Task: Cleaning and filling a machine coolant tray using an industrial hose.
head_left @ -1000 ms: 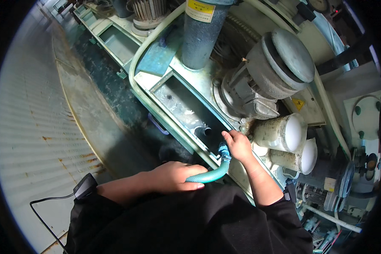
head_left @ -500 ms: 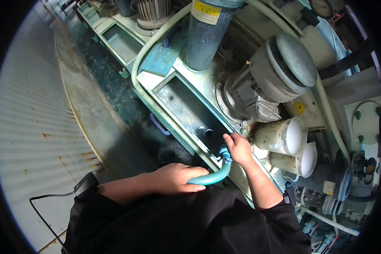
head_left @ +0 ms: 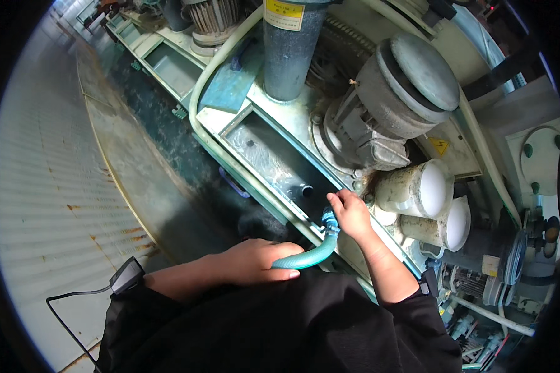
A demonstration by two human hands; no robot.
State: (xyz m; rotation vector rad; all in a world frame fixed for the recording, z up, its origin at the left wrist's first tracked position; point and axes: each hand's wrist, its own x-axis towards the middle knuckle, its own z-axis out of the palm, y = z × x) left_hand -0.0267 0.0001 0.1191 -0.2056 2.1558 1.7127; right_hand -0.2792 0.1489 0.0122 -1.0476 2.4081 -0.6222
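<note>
hose (head_left: 308, 257), green and bent in a curve, runs from the left hand (head_left: 255, 258) to the near end of the open rectangular tank (head_left: 264, 152), where its blue fitting (head_left: 330, 222) sits. the left hand is closed round the hose just short of the tank, thumb on one side, fingers over the other. the right hand (head_left: 353, 217) is at the tank's near right edge, against the fitting, thumb out toward the tank; the other fingers are mostly hidden, so i cannot tell whether they are curled round it. inside the tank, near the fitting, is a dark pipe opening (head_left: 306, 191). right of the tank stands a grey motor (head_left: 395, 87), with two white-ended cylinders (head_left: 432, 186) right of the tank's near end. at the tank's far end are a grey column (head_left: 287, 62) and a blue plate (head_left: 230, 88); a pale pipe (head_left: 196, 105) runs along the tank's left side.
</note>
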